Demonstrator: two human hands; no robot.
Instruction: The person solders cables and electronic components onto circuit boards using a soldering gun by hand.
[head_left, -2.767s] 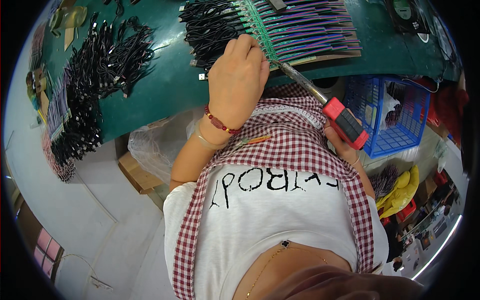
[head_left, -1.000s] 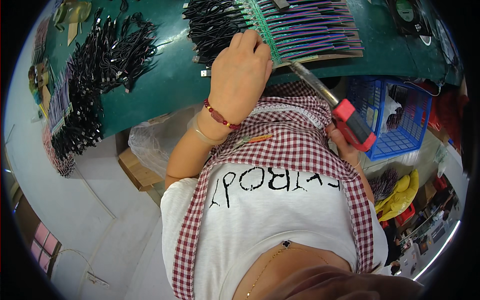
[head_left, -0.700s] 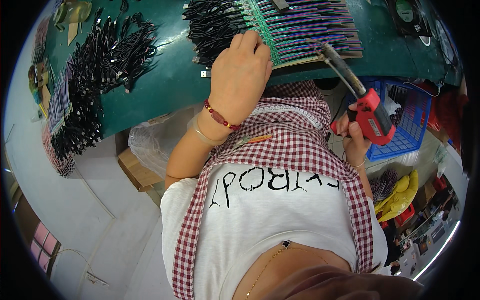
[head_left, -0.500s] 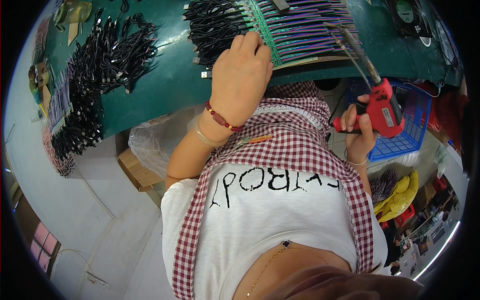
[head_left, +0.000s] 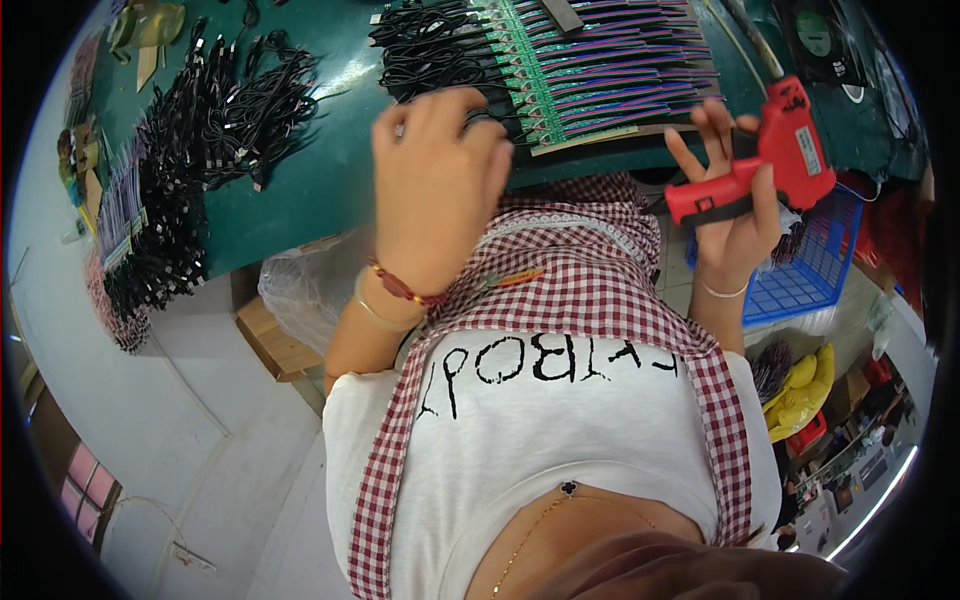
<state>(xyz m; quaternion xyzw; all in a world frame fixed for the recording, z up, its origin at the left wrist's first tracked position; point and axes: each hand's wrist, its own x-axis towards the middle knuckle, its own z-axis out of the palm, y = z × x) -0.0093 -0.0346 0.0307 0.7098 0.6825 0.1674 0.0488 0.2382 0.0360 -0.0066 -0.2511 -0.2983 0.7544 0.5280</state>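
My left hand [head_left: 440, 185] is over the table's near edge with its fingers curled down, slightly blurred, beside a bundle of black cables [head_left: 430, 50]. Its fingertips are hidden, and I cannot make out what is in them. The cables run to a green strip of circuit boards [head_left: 525, 75], from whose other side several thin coloured wires [head_left: 630, 75] extend. My right hand [head_left: 735, 215] holds a red soldering gun [head_left: 795, 140] by its handle, some fingers stretched out. The gun's long metal tip and thin side tube point up and away, past the wire ends.
A grey bar [head_left: 562, 14] lies on the boards. More black cables [head_left: 225, 110] are heaped at the left of the green table [head_left: 345, 140]. A blue basket [head_left: 800, 285] stands below on the right, and a clear plastic bag [head_left: 310, 285] hangs near a cardboard box [head_left: 270, 335].
My left hand has moved left and toward me, away from the green boards. My right hand has raised the soldering gun and shifted it right, with its fingers loosened.
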